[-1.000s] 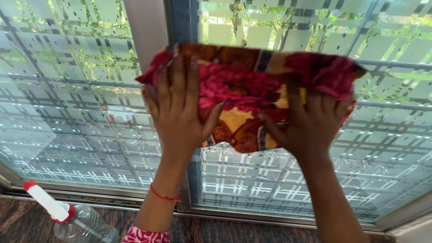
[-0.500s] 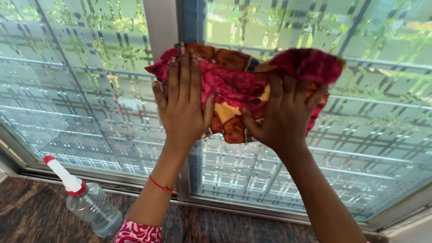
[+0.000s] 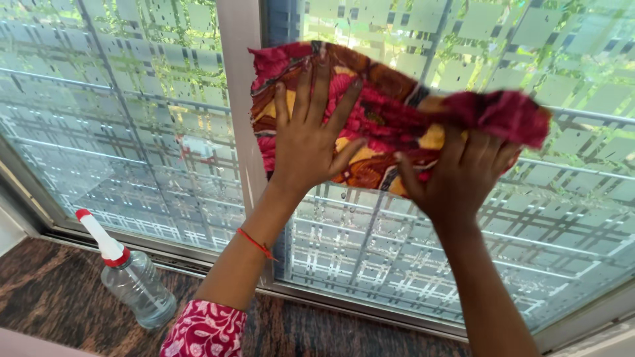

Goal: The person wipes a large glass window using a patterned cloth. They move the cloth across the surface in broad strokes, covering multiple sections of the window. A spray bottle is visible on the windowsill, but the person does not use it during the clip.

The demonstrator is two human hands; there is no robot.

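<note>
From the spray bottle (image 3: 129, 281) standing on the sill at the left, I read this as mid-wipe: my left hand (image 3: 311, 135) lies flat and my right hand (image 3: 463, 175) presses open-fingered on the red patterned cloth (image 3: 390, 119) against the frosted window pane (image 3: 410, 251), so I judge the next stroke needs even pressure across the wet glass.

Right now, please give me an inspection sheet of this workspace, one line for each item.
Surface: frosted glass window with a grid pattern, water drops below the cloth; dark brown stone sill.
Job's things: red and yellow flowered cloth, pressed flat on the glass.
Clutter: clear plastic spray bottle with a red and white nozzle, upright on the sill.
Hands: left hand spread open on the cloth; right hand flat on the cloth's lower right part.
Cables: nothing seen.
Surroundings: grey metal window frame; green leaves behind the glass.
</note>
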